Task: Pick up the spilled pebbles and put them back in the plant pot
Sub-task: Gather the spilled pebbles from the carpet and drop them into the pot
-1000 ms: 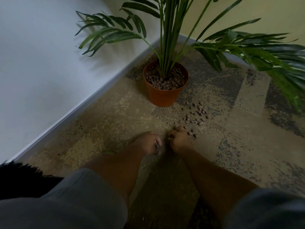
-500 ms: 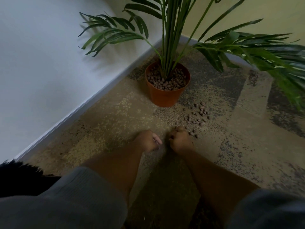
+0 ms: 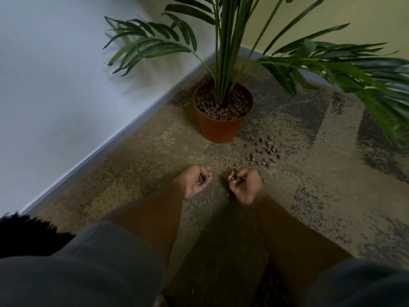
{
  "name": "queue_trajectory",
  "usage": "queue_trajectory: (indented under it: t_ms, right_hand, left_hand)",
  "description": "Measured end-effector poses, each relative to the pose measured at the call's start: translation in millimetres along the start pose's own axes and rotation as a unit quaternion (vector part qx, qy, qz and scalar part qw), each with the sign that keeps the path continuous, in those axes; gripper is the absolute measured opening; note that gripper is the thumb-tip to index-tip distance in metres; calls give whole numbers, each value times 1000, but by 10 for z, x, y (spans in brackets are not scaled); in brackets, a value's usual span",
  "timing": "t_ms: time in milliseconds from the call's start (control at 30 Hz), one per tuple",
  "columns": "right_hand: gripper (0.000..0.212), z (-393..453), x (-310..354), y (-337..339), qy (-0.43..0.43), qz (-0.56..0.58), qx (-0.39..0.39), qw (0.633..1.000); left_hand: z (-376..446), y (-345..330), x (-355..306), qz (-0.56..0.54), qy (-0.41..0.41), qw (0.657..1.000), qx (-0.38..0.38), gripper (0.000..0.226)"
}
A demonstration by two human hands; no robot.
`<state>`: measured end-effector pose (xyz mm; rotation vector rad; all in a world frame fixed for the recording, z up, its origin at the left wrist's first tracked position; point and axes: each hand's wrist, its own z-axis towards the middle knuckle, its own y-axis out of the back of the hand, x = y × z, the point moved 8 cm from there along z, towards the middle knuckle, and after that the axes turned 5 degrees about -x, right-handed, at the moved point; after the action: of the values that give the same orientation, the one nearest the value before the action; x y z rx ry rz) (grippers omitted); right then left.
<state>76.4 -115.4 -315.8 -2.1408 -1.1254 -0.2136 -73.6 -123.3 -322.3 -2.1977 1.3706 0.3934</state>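
Observation:
An orange plant pot (image 3: 218,129) stands on the carpet in the room's corner, filled with brown pebbles around a green palm. Several spilled pebbles (image 3: 263,152) lie on the carpet just right of the pot's base. My left hand (image 3: 194,181) is cupped palm-up near the carpet, fingers curled round a few pebbles. My right hand (image 3: 244,185) sits beside it, fingers curled and pinching pebbles too. Both hands are below the spilled heap, a hand's width apart. A single pebble (image 3: 226,193) lies between them.
A white wall with a grey skirting board (image 3: 115,140) runs along the left. Long palm fronds (image 3: 354,69) hang over the carpet on the right. My grey sleeves fill the lower edge of the view.
Both hands have lifted slightly off the carpet and turned so the palms show, now holding pebbles. They have also drawn a little apart.

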Motion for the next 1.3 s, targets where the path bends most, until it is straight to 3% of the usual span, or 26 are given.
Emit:
queue_trajectory:
  t_ms: [200, 333, 500, 667, 967, 1033, 1167, 1300]
  right_hand:
    - [20, 32, -5, -125, -17, 4, 68, 998]
    - [15, 71, -15, -161, -39, 32, 50, 997]
    - [32, 70, 47, -301, -45, 12, -6, 999]
    - [29, 5, 365, -621, -3, -30, -30, 999]
    - [45, -258, 1127, -1367, 106, 129, 49, 985]
    - [49, -301, 1215, -1489, 108, 148, 63, 981]
    - [52, -330, 1241, -1670, 74, 158, 112, 978]
    - [51, -322, 1229, -1680, 71, 147, 117, 980]
  left_hand:
    - [-42, -25, -75, -36, -23, 999, 2, 16]
    - [-16, 32, -131, -78, -22, 996, -33, 26]
    - [-12, 48, -318, -166, -38, 984, -54, 19]
    - [-128, -119, -773, -262, -115, 958, -27, 31]
    - [-504, -709, -1569, -312, -180, 931, 59, 38]
    - [-543, -838, -1712, -309, -183, 930, 84, 36]
    - [-596, -1016, -1840, -281, -174, 933, 143, 53]
    - [-580, -1019, -1795, -275, -173, 935, 138, 54]
